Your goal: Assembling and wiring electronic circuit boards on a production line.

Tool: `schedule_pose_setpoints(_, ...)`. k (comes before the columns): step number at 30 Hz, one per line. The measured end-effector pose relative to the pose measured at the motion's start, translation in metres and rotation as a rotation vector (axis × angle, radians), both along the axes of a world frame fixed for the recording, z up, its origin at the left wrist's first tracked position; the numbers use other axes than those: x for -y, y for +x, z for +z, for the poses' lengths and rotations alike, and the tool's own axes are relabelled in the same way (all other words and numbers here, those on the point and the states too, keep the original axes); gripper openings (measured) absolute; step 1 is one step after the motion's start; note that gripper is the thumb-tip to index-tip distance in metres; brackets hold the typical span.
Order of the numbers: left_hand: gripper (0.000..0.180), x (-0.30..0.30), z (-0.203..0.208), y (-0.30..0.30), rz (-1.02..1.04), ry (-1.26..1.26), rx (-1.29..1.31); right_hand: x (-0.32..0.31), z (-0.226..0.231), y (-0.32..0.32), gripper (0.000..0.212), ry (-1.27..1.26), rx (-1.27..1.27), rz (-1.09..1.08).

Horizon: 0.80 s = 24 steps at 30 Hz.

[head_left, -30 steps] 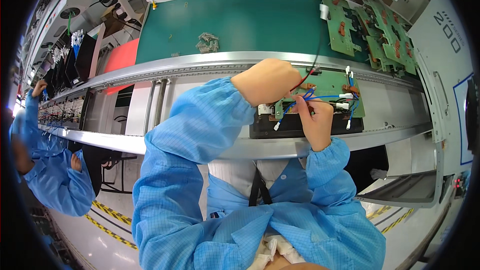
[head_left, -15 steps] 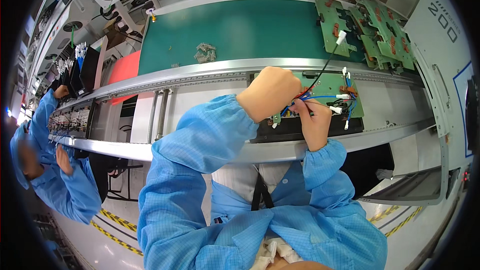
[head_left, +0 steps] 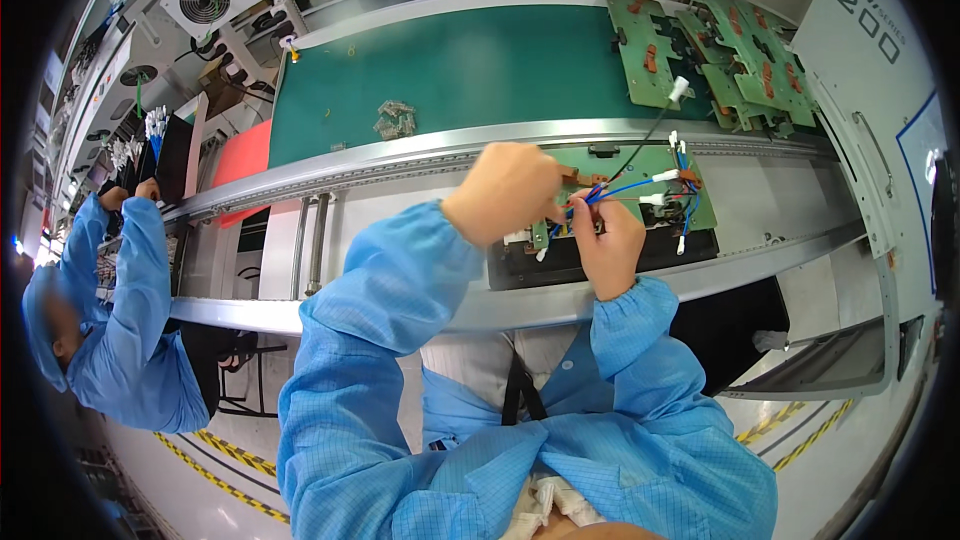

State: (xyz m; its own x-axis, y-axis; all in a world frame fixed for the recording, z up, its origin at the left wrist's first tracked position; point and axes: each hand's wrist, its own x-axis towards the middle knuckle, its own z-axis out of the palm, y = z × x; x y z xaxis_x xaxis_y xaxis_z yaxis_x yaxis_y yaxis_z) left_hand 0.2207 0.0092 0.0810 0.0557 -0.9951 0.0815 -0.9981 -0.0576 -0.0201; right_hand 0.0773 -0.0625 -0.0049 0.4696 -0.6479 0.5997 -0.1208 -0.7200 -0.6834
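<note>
My right hand (head_left: 608,245) pinches a bundle of red, blue and black wires (head_left: 592,196) between thumb and fingers, just above a green circuit board (head_left: 707,202). White connectors (head_left: 665,176) end several of the wires; a black wire with a white plug (head_left: 679,88) reaches out past the rail. To the left of the bundle, over the board's left part, is my left hand (head_left: 510,192). Its fingers are curled and slightly blurred, and what they hold, if anything, is hidden. The board lies on a black carrier (head_left: 655,252) between the two metal rails.
More green boards (head_left: 740,60) are stacked at the back right of the green mat (head_left: 470,65). Small clear parts (head_left: 395,120) lie in a pile there. A grey machine (head_left: 870,70) stands on the right. At the left, a co-worker (head_left: 140,340) reaches toward black bins (head_left: 178,155) of wires.
My left hand has moved left and slightly down, away from the wire bundle. My right hand keeps its pinch on the wires. The co-worker's lower hand has risen to the bins.
</note>
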Motion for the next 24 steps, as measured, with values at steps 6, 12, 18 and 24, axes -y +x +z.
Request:
schedule_pose_setpoints(6,0.048,0.015,0.026,0.021,-0.284,-0.072,-0.635,0.0,0.006,-0.003,0.009,-0.063,-0.046,-0.015)
schedule_pose_setpoints(12,0.03,0.05,0.03,0.007,-0.393,0.083,-0.732,0.004,0.005,-0.006,0.011,0.04,-0.105,0.071)
schedule_pose_setpoints(18,0.02,0.053,0.025,0.023,-0.254,0.255,-1.014,0.003,0.013,-0.007,0.008,-0.051,-0.137,0.031)
schedule_pose_setpoints(24,0.019,0.055,0.006,0.038,-0.229,0.325,-1.338,0.002,0.01,-0.013,0.009,-0.076,-0.257,-0.012)
